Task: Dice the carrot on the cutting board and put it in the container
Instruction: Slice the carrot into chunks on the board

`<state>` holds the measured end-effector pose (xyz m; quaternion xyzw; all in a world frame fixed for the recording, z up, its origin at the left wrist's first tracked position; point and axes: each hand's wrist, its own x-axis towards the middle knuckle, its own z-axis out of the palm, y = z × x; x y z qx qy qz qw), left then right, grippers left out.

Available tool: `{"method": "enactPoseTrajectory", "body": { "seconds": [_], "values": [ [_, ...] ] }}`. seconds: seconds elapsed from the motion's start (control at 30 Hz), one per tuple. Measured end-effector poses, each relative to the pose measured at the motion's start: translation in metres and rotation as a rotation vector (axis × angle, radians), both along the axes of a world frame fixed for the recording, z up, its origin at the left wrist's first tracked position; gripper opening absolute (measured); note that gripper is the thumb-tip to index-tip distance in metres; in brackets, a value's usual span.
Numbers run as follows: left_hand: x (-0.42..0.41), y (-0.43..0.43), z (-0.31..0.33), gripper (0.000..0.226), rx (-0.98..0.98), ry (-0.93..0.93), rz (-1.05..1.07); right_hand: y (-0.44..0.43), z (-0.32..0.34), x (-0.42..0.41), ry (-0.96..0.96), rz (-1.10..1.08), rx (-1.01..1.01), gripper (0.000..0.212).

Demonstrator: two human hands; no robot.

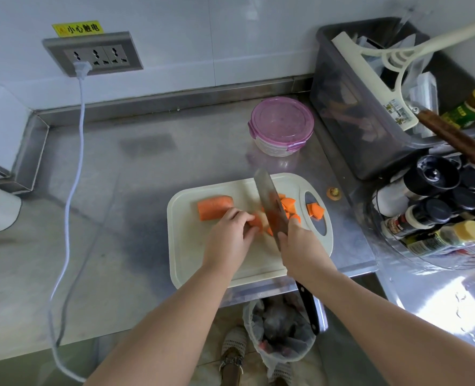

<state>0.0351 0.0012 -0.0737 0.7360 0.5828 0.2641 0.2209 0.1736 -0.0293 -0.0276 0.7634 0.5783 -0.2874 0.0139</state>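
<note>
Carrot (215, 208) sits on the cutting board (191, 260); our left hand (229, 238) pinches it steady so our right hand (300, 246), gripping the knife (267, 201), can chop. Behind the board, the container (282, 126) seems lidded.

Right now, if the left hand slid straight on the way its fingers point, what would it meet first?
The left hand touches a carrot piece; right beyond it, probably the cleaver.

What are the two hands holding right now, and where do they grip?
The right hand grips the knife where blade meets handle; the left hand holds a carrot piece, fingers curled over its left end.
</note>
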Motion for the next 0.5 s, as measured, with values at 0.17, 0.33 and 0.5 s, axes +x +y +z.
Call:
{"method": "enactPoseTrajectory", "body": {
  "seconds": [0.17, 0.33, 0.5],
  "values": [
    [-0.002, 0.001, -0.003, 0.01, 0.007, -0.029, -0.033, -0.003, 0.01, 0.001, -0.164, 0.158, 0.043, 0.03],
    [-0.004, 0.002, -0.003, 0.009, 0.012, -0.021, -0.08, -0.018, 0.018, -0.007, -0.263, 0.301, 0.034, 0.033],
    [-0.005, 0.003, -0.002, 0.008, -0.012, -0.021, -0.081, -0.019, 0.016, -0.011, -0.17, 0.19, 0.0, 0.048]
  ]
}}
